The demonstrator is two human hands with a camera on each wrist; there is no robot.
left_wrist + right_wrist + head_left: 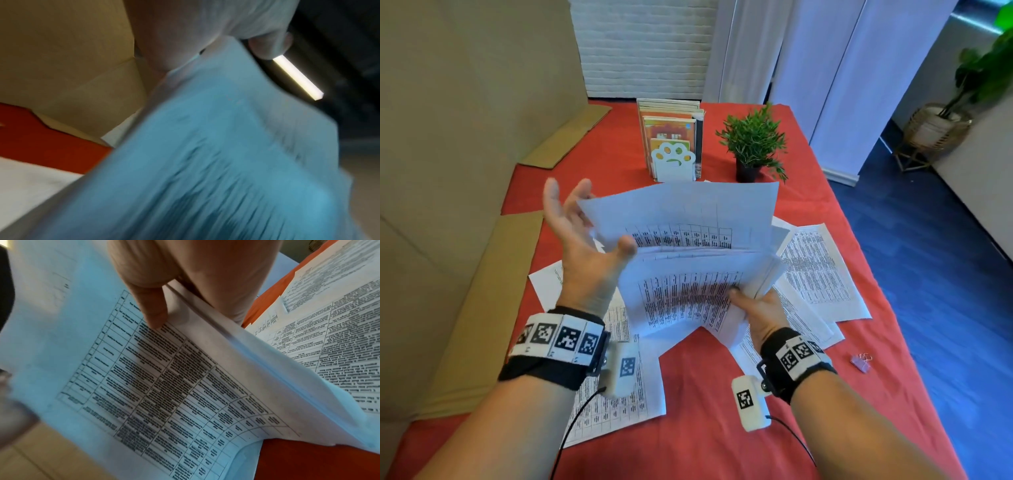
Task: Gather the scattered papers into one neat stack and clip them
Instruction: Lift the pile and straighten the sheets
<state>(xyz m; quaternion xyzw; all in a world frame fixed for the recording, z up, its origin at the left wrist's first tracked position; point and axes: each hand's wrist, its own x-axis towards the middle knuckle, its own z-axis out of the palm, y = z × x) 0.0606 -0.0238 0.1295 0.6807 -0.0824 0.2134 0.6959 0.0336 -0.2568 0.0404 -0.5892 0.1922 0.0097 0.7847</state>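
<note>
My right hand [753, 308] grips a loose bundle of printed papers [688, 294] at its lower right corner, above the red table [705, 411]. The right thumb [154, 313] lies on the top sheet, with the other fingers underneath. The rearmost sheet [681, 212] stands up, and my left hand [585, 240] holds its left edge, thumb [267, 43] in front and fingers spread behind. More printed sheets lie flat on the table at the right [818, 270] and under my left forearm [616, 401]. A small lilac binder clip [861, 363] lies near the table's right edge.
A white paw-shaped holder with books [674, 147] and a small potted plant [755, 144] stand at the back of the table. Cardboard [482, 308] lines the left side. Past the right table edge the blue floor [928, 274] drops away.
</note>
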